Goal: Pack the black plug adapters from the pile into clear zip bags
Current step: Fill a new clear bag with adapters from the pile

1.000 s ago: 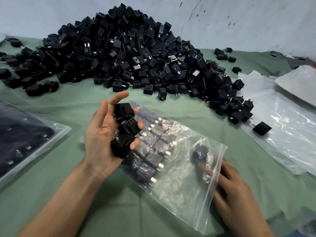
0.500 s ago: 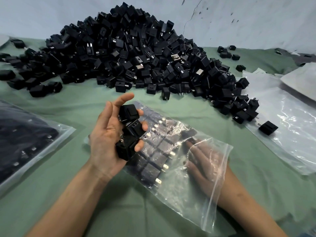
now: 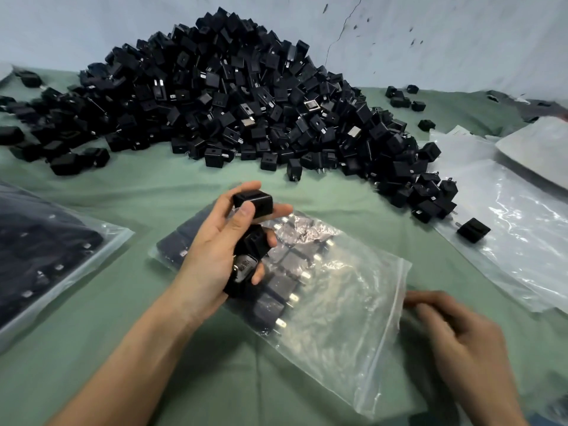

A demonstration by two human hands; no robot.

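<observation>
- You are working partway through one bag: the clear zip bag [image 3: 347,318] is lying flat on the green cloth [image 3: 153,192] right in front of you. Rows of adapters are filling its far-left half, while the half nearer its mouth is showing only bare plastic.
- Your left hand [image 3: 212,259] is hovering over the filled part of that bag. Its fingers are curling round a small stack of black adapters [image 3: 253,204], with thumb and forefinger pinching the top one.
- Your right hand [image 3: 461,342] is sitting at the bag's zip edge on the right. It is blurred and its fingers are looking bent, but I cannot tell whether they are pinching the edge or only touching it.
- One filled bag [image 3: 46,256] is lying at your left, so at least that much is looking done.
- The pile [image 3: 233,96] is rising high against the wall behind, with strays scattered round it, so by far the greater part of the job is waiting.
- A heap of empty bags [image 3: 507,229] is lying at your right, with a lone adapter [image 3: 473,230] resting on it.
- Judging from this, you are heading toward feeding the held stack in, filling the bare half and then sealing the zip.
</observation>
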